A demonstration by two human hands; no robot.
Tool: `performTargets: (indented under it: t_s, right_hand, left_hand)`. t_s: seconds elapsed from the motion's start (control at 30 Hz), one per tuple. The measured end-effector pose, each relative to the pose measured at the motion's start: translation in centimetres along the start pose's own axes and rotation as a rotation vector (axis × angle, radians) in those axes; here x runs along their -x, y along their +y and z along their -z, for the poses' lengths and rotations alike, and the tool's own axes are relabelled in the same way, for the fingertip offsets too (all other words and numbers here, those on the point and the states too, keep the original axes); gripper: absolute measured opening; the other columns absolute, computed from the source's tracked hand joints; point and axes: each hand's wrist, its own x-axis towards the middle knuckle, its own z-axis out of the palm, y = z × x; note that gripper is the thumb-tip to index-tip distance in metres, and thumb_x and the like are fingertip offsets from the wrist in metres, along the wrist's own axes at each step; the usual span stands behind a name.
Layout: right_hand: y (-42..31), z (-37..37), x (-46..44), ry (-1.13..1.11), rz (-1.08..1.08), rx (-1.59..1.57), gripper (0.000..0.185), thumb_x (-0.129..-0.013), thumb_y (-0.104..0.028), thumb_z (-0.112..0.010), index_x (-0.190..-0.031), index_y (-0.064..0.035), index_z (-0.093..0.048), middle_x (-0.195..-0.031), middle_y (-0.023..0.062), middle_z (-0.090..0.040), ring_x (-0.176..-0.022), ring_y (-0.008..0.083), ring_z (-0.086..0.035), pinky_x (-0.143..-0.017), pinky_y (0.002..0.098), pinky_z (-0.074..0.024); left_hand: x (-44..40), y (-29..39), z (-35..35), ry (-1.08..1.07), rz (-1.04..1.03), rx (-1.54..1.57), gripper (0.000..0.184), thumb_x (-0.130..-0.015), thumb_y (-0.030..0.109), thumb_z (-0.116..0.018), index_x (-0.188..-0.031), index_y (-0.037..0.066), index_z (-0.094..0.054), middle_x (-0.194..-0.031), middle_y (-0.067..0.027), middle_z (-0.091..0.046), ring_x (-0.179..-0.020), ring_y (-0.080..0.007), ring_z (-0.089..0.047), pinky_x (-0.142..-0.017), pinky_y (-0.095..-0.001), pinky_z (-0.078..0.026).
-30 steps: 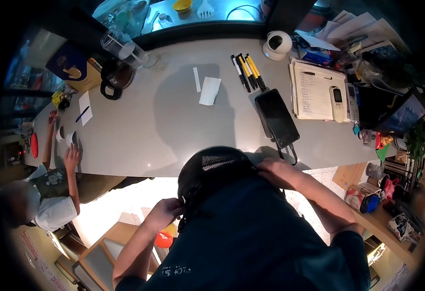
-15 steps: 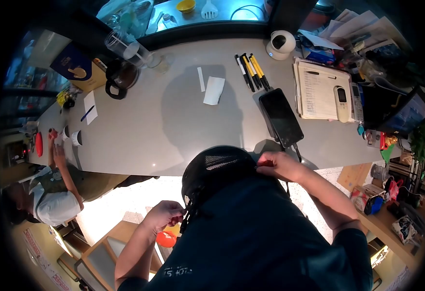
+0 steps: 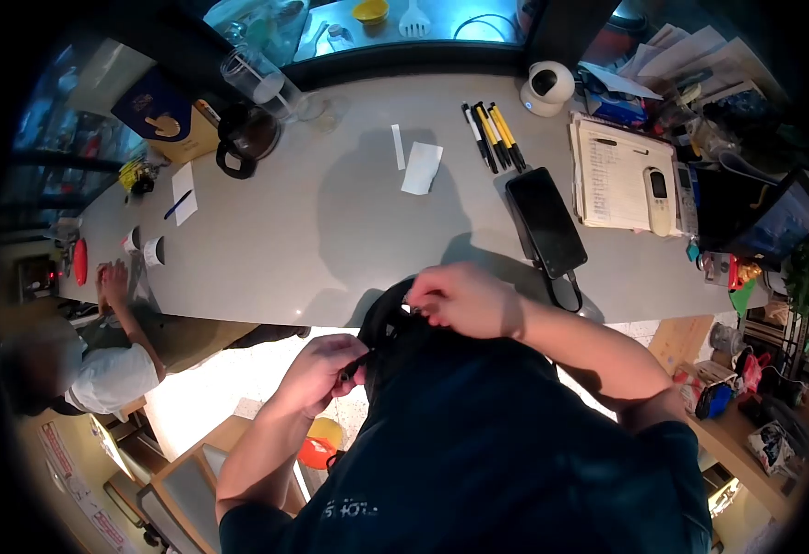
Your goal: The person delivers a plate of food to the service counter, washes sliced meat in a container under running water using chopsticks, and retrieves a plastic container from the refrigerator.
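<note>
A black mesh bag rests against the front of my dark shirt, at the near edge of the grey table. My left hand is closed on a dark strap or buckle at the bag's left side. Over the bag's top, my right hand is pinched on something small that I cannot make out. The bag is partly hidden by both hands. Beyond them lie a white paper slip and a narrow white strip.
A black phone with a cable, several pens, a notebook and a white camera are at the right. A glass pot and two cups stand left. A person sits at the far left.
My right hand has moved left from the bag's right side to over its top. My left hand has risen slightly towards the bag. The person at the left has brought both hands together.
</note>
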Motion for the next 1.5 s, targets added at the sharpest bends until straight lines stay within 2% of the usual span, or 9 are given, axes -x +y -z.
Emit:
performTargets:
  t_s: [0.07, 0.53, 0.6, 0.7, 0.8, 1.0, 1.17, 1.27, 1.5]
  right_hand:
    - [0.4, -1.6, -1.8, -0.077, 0.323, 0.237, 0.02, -0.086, 0.004, -0.063, -0.105, -0.0008, -0.066, -0.087, 0.0074, -0.068, -0.082, 0.0144, -0.065, -0.07, 0.0285, -0.0535]
    - [0.0, -3.9, -2.1, -0.319, 0.451, 0.297, 0.019, -0.091, -0.01, -0.066, -0.109, -0.0029, -0.061, -0.085, 0.0144, -0.071, -0.079, 0.0298, -0.07, -0.072, 0.0381, -0.0528]
    - [0.0, -2.2, -0.4, -0.154, 0.391, 0.396, 0.037, -0.091, -0.019, -0.072, -0.122, -0.0036, -0.06, -0.095, 0.0156, -0.072, -0.088, 0.0323, -0.07, -0.078, 0.0387, -0.054]
    - [1.3, 3.4, 4.1, 0.956, 0.573, 0.968, 0.069, -0.08, -0.028, -0.082, -0.132, 0.0043, -0.051, -0.12, 0.0244, -0.06, -0.11, 0.0441, -0.057, -0.094, 0.0495, -0.0484]
    - [5.0, 7.4, 5.8, 1.041, 0.059, 1.074, 0.11, -0.077, -0.045, -0.083, -0.156, 0.003, -0.023, -0.135, 0.0374, -0.047, -0.127, 0.0505, -0.048, -0.11, 0.052, -0.039]
    - [7.5, 10.5, 5.9, 0.828, -0.09, 0.661, 0.128, -0.069, -0.044, -0.088, -0.159, 0.0042, -0.011, -0.138, 0.0385, -0.048, -0.128, 0.0458, -0.052, -0.111, 0.0436, -0.0422]
    - [10.1, 11.7, 5.9, 0.855, 0.012, 0.627, 0.125, -0.067, -0.03, -0.088, -0.158, 0.0076, -0.012, -0.14, 0.0351, -0.051, -0.127, 0.036, -0.057, -0.108, 0.037, -0.0447]
    - [9.6, 12.0, 6.6, 0.851, 0.079, 0.097, 0.118, -0.068, -0.023, -0.087, -0.158, 0.0085, -0.016, -0.14, 0.0289, -0.053, -0.127, 0.0325, -0.056, -0.107, 0.0335, -0.0435]
    - [9.4, 11.6, 8.2, 0.999, 0.12, -0.269, 0.112, -0.076, -0.019, -0.083, -0.16, 0.0064, -0.013, -0.106, 0.0144, -0.063, -0.094, 0.0221, -0.061, -0.088, 0.0325, -0.0488]
  left_hand:
    - [-0.7, 0.0, 0.3, -0.012, 0.003, -0.046, 0.018, -0.1, 0.014, -0.056, -0.089, 0.002, -0.064, -0.067, -0.0048, -0.061, -0.049, -0.0074, -0.046, -0.043, -0.0202, -0.03]
    - [-3.1, -1.1, 4.1, -0.058, -0.149, -0.363, 0.021, -0.097, 0.019, -0.063, -0.093, 0.0, -0.071, -0.071, -0.0008, -0.063, -0.054, -0.007, -0.049, -0.051, -0.0228, -0.037]
    - [-4.9, -0.4, 4.2, 0.038, -0.375, -0.411, 0.026, -0.099, 0.025, -0.062, -0.095, 0.0, -0.07, -0.079, -0.0024, -0.065, -0.07, -0.0092, -0.055, -0.066, -0.0232, -0.043]
    - [-8.8, -0.3, 4.5, 0.041, -0.692, -0.529, 0.034, -0.103, 0.028, -0.06, -0.117, -0.002, -0.065, -0.112, -0.007, -0.065, -0.098, -0.0131, -0.059, -0.087, -0.0264, -0.046]
    - [-9.6, 1.0, 1.6, -0.175, -0.63, -0.453, 0.039, -0.103, 0.028, -0.06, -0.129, -0.001, -0.062, -0.124, -0.0081, -0.064, -0.109, -0.0154, -0.06, -0.096, -0.0279, -0.046]
    - [-12.6, 2.0, -2.1, -0.5, -0.527, -0.688, 0.044, -0.104, 0.029, -0.059, -0.14, 0.004, -0.057, -0.127, -0.0089, -0.064, -0.117, -0.0157, -0.058, -0.101, -0.0289, -0.045]
    - [-12.9, 0.5, -1.2, -0.543, -0.764, -1.081, 0.058, -0.097, 0.05, -0.061, -0.129, 0.002, -0.063, -0.118, -0.0171, -0.064, -0.112, -0.0315, -0.059, -0.099, -0.039, -0.046]
    - [-12.6, -0.9, 0.4, -0.466, -0.837, -1.055, 0.052, -0.096, 0.046, -0.063, -0.124, 0.002, -0.067, -0.115, -0.0161, -0.065, -0.105, -0.0319, -0.061, -0.095, -0.0379, -0.048]
    - [-10.4, -0.8, 2.4, -0.424, -0.621, -0.914, 0.043, -0.095, 0.035, -0.067, -0.125, 0.004, -0.065, -0.118, -0.0163, -0.064, -0.111, -0.0326, -0.059, -0.094, -0.0401, -0.049]
